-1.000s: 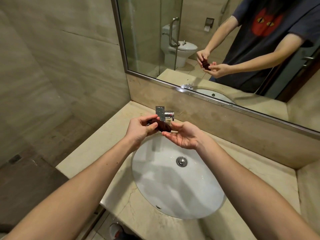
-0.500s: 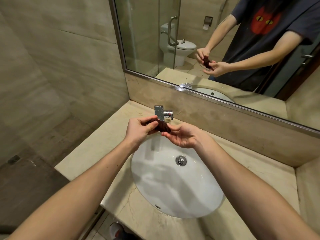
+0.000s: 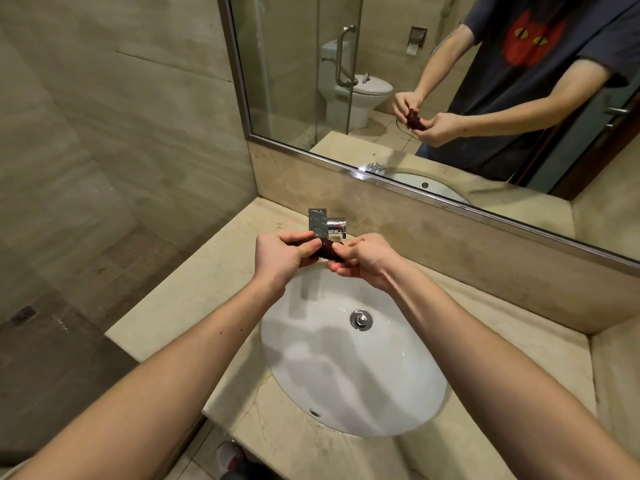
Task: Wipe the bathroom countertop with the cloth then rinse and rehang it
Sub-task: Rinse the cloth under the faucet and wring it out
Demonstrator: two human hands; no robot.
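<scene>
Small dark cloth (image 3: 325,250) bunched between left hand (image 3: 282,256) and right hand (image 3: 363,259), both closed on its ends over the sink (image 3: 398,393): looks soft, light, likely wet, so grip the ends.

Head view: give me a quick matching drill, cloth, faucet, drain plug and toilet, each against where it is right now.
Things:
1. cloth
2. faucet
3. drain plug
4. toilet

Places:
A. at the bottom of the white sink
B. seen only in the mirror, beyond a glass panel
C. bunched between the left hand and right hand, above the basin
D. on the countertop, behind the basin

Pairs: 1-C, 2-D, 3-A, 4-B
</scene>
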